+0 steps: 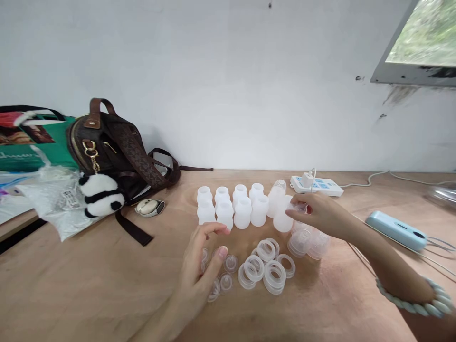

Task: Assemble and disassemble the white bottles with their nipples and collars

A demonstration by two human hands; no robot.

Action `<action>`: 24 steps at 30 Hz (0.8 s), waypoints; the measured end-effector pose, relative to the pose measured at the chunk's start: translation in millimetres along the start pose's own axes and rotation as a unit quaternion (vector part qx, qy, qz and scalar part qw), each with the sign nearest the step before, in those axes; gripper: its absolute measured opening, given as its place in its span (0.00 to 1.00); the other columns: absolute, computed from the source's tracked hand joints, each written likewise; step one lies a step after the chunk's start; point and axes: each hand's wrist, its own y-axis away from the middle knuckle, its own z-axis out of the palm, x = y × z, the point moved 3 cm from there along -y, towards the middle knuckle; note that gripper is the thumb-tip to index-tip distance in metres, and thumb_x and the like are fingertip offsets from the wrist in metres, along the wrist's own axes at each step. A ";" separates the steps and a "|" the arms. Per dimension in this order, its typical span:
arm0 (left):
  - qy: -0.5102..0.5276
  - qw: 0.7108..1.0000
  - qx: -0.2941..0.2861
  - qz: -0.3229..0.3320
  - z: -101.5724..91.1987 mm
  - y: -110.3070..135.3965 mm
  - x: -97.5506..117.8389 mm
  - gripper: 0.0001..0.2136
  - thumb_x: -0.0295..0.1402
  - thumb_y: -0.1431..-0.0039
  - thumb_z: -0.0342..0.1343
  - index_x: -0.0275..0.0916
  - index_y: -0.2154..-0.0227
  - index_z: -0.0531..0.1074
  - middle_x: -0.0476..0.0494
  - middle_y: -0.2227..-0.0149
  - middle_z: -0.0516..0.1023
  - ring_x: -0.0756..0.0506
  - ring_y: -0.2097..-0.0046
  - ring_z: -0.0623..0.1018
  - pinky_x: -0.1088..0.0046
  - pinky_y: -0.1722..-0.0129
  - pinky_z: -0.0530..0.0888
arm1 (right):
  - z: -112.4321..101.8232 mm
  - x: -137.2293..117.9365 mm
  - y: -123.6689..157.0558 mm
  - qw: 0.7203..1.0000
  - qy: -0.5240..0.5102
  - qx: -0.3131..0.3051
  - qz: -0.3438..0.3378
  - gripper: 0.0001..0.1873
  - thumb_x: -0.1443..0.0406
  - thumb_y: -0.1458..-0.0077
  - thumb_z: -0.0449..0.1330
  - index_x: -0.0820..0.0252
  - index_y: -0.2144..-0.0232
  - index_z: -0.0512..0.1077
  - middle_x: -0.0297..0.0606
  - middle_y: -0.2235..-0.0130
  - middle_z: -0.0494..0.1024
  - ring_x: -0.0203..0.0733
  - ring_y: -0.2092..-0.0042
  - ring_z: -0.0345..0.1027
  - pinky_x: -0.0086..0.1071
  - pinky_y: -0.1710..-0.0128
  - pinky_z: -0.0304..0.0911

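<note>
My left hand (pixel 201 261) is open, thumb and fingers apart, over several small clear silicone nipples (pixel 231 263) on the table. In front of it stand two rows of frosted white bottles (pixel 243 213). At the right end of the rows, my right hand (pixel 317 213) pinches a clear plastic cap (pixel 302 208) beside a frosted bottle (pixel 283 219); the fingers partly hide it. Below that hand sits a cluster of clear domed caps (pixel 301 241). Between my hands lies a loose pile of translucent rings (pixel 265 266).
A brown backpack (pixel 107 147) with a panda charm (pixel 102 194) stands at the left, near a plastic bag (pixel 53 194) and a computer mouse (pixel 149 207). At the right are a white power strip (pixel 326 186), a light-blue device (pixel 395 230) and loose cables.
</note>
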 end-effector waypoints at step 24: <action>0.107 0.984 -0.131 -0.057 12.3 -1.0 8.0 0.08 0.37 0.32 0.52 0.43 0.60 0.75 0.47 0.64 0.77 0.45 0.61 0.74 0.71 0.60 0.67 | 48.0 -61.6 56.1 0.881 -0.242 0.308 -0.266 0.11 0.62 0.38 0.62 0.56 0.54 0.68 0.45 0.55 0.79 0.45 0.55 0.77 0.35 0.58 0.74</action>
